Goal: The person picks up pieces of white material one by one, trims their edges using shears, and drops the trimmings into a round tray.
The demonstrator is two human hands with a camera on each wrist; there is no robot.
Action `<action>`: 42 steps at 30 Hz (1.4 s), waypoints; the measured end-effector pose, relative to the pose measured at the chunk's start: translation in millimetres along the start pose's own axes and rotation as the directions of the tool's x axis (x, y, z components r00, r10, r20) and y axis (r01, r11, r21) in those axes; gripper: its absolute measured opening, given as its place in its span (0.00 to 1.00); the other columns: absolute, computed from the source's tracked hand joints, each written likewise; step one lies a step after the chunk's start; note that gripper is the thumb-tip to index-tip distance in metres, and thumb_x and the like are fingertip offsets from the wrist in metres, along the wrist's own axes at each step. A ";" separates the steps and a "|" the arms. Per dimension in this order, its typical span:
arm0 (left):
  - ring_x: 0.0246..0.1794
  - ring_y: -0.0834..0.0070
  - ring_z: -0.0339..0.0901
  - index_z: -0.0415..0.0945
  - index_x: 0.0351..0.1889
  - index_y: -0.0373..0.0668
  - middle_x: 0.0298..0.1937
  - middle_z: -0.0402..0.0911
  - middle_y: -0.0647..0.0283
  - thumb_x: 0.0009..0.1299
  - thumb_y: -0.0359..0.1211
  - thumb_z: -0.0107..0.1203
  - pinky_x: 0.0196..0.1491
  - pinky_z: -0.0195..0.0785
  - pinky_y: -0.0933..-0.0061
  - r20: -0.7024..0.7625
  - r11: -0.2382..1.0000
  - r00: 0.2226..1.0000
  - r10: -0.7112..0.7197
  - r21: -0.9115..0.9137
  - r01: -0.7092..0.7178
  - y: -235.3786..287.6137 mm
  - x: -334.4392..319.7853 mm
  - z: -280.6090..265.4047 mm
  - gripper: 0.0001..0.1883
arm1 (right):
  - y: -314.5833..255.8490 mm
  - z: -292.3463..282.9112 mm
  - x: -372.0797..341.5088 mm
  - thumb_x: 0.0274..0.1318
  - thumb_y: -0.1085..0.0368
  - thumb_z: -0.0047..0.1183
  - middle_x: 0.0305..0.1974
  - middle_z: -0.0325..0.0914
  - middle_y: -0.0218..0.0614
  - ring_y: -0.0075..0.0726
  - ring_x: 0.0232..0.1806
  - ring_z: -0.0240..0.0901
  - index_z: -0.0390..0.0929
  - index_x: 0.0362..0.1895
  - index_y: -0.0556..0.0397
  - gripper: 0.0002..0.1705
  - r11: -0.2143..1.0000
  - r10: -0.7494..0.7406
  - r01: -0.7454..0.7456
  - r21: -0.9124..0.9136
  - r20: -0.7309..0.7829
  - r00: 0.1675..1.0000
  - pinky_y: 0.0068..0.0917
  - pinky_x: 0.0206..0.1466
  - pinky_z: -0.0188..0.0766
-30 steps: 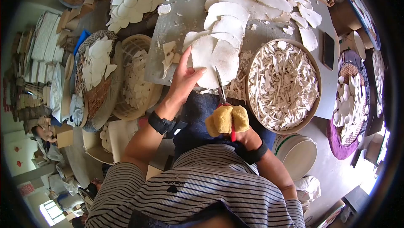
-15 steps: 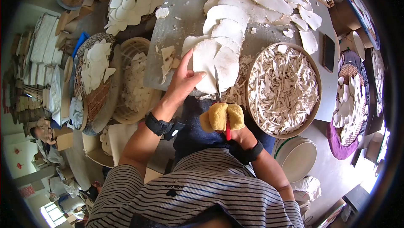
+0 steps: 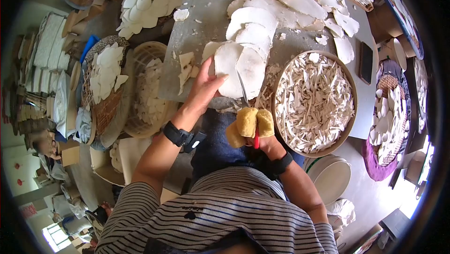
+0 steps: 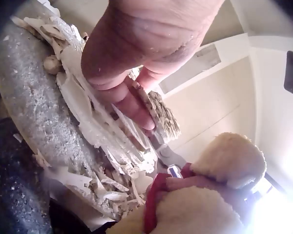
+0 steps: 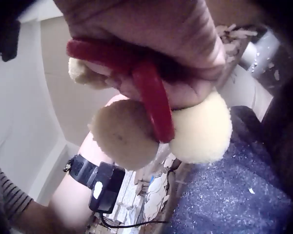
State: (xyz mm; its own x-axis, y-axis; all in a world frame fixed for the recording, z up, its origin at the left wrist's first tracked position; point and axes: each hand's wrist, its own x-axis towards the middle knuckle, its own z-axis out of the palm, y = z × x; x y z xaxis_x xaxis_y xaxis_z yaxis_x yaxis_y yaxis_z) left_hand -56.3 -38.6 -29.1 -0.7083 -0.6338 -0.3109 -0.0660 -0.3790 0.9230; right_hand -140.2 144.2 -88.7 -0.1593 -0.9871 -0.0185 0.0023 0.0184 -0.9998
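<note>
A thin white slice [image 3: 228,68] is pinched at its left edge by my left hand [image 3: 204,87], thumb on top. My right hand [image 3: 268,145] grips red-handled scissors [image 3: 256,139], with yellow spongy pads [image 3: 247,121] around the fingers. The scissor blades [image 3: 242,85] lie at the slice, near its lower right part. More white slices [image 3: 253,22] overlap just beyond it. In the left wrist view the left fingers [image 4: 132,107] hold the slice edge close to the blades; in the right wrist view the red handles [image 5: 154,102] sit in the right hand.
A round tray [image 3: 355,113] of white strips stands on the grey table [image 3: 197,24] at the right, beside a phone [image 3: 365,61]. Baskets [image 3: 136,129] with white pieces stand at the left, a white bucket [image 3: 330,176] below the tray. Another person [image 3: 47,146] is far left.
The scissor blades have shifted slightly and their tips now sit a little lower and closer together over the slice. The left hand still holds the slice, with its thumb slightly lower-left than one second ago.
</note>
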 end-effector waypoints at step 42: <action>0.37 0.84 0.73 0.65 0.56 0.35 0.40 0.78 0.63 0.61 0.22 0.54 0.41 0.66 0.83 0.016 0.999 0.999 0.041 0.033 -0.042 -12.8 -128.5 17.7 0.23 | -0.2 7.7 -79.4 0.54 0.63 0.53 0.47 0.71 0.33 0.30 0.46 0.70 0.63 0.57 0.50 0.26 0.997 -0.047 0.047 0.069 -0.002 0.999 0.26 0.51 0.68</action>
State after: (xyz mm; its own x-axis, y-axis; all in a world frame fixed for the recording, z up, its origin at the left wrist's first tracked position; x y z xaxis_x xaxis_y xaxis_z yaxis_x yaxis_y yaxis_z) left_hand 23.1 59.6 3.1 -0.7215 -0.6379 -0.2691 -0.0595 -0.3301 0.9421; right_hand -119.9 221.4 -87.0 -0.1609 -0.9866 0.0280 0.0625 -0.0385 -0.9973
